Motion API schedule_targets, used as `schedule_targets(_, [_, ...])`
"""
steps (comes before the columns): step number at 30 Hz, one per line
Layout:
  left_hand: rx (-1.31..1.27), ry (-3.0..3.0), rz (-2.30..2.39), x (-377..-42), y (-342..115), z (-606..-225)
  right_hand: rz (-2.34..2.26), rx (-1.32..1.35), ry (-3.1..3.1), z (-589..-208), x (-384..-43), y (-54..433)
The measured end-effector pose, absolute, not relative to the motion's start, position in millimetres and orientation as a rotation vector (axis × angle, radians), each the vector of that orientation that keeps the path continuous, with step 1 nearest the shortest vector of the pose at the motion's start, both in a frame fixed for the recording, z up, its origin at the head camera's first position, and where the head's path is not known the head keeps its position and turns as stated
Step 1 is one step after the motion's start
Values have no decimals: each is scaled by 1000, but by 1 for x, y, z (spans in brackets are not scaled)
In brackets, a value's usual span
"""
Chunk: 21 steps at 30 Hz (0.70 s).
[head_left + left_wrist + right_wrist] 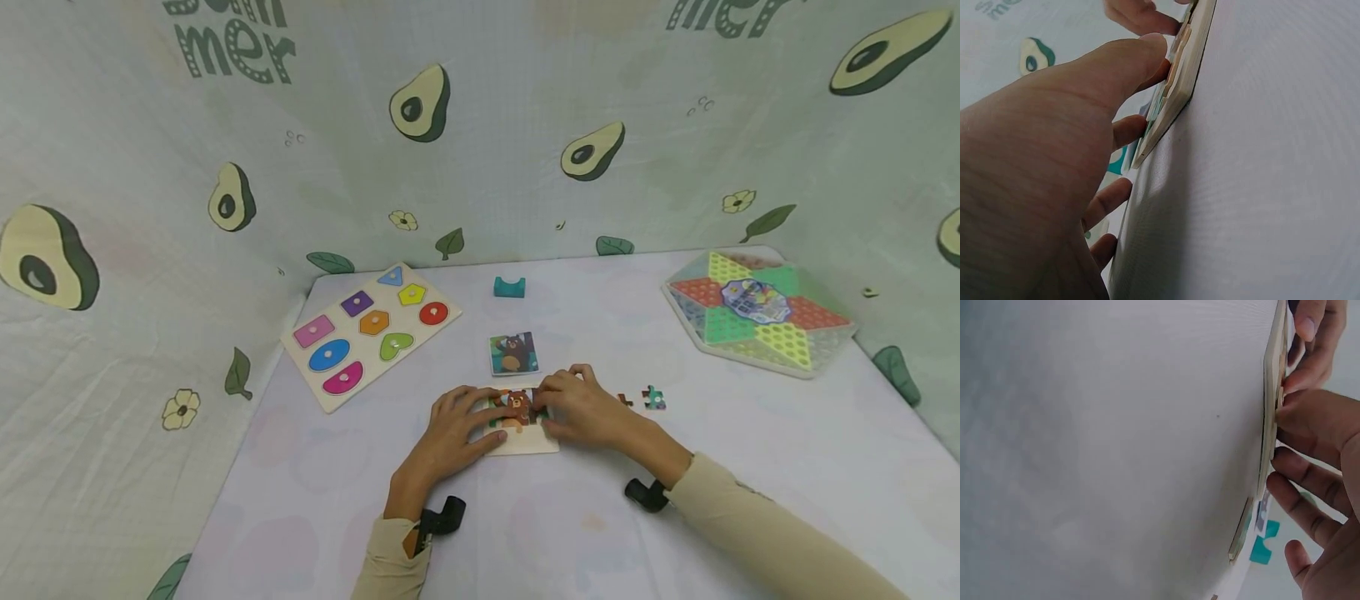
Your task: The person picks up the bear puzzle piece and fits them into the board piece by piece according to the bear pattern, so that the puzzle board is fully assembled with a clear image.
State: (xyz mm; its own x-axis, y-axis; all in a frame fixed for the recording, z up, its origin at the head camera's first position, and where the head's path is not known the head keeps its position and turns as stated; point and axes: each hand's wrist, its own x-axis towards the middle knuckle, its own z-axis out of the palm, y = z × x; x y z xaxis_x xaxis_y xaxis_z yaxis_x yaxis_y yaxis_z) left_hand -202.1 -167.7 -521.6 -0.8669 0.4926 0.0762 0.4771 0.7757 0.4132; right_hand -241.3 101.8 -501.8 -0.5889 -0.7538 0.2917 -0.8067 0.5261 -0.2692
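Note:
A small wooden jigsaw board point(525, 444) lies on the table between the hands, its upper part filled with a brown bear picture point(517, 404). My left hand point(452, 429) rests at its left side, fingers spread over the board and thumb on the bare lower wood. From the right, my right hand point(588, 408) holds a puzzle piece point(546, 412) at the picture's right edge between thumb and fingers, which mostly cover it. In the right wrist view that thumb and the fingertips are right at the board's edge. Loose puzzle pieces point(654, 397) lie beyond the right hand.
Behind the board lies a square bear picture point(514, 354), with a teal notched block point(509, 287) farther back. A wooden shape board with colourful knobbed pieces point(352, 307) lies at the back left. A hexagonal star-patterned game board point(757, 310) is at the back right, near the hanging cloth.

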Motion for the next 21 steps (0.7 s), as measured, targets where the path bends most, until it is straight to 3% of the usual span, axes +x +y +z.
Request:
schedule_targets(13, [795,2921,657,-204,-166,-520,394,1353,-2570,-500,-239,104])
schedule_targets(21, [846,3022,643,-202,-157,-521,635,1271,-2713,-493,-237,125])
